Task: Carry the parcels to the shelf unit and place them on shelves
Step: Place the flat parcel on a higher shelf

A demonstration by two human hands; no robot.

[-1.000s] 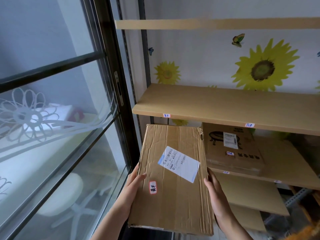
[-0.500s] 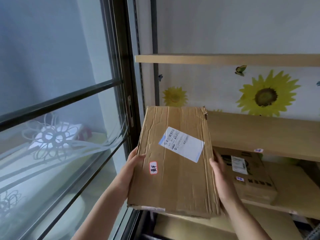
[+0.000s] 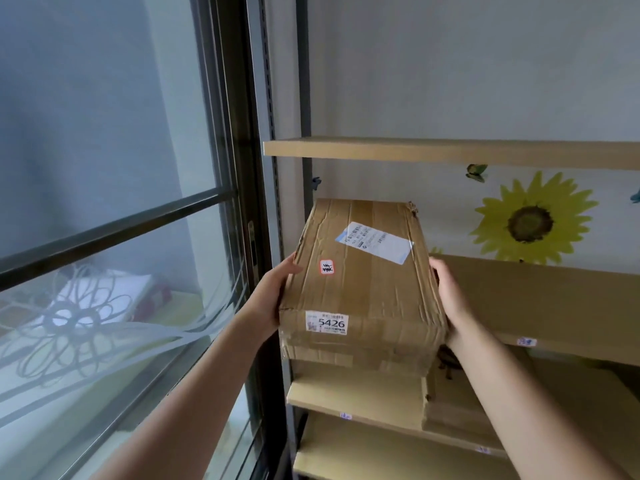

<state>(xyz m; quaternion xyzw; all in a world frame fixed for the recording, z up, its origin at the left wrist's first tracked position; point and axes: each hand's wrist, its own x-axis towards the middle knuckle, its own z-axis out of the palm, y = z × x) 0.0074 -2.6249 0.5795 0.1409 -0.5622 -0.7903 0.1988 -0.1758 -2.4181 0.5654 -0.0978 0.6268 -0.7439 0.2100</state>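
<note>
I hold a creased brown cardboard parcel between both hands at the left end of the wooden shelf unit. It carries a white shipping label, a small red-edged sticker and a tag reading 5426 on its near side. My left hand grips its left side and my right hand its right side. Its far end reaches over the left end of the middle shelf; whether it rests there I cannot tell. A second parcel lies on the shelf below, partly hidden by my right arm.
A dark metal window frame with glass stands close on the left. The top shelf is above the parcel. The wall behind has a sunflower sticker. Another shelf lies lower down.
The parcel has risen from below the middle shelf to its level and tilted flatter, so its near side with the 5426 tag now shows. Both hands kept their grip.
</note>
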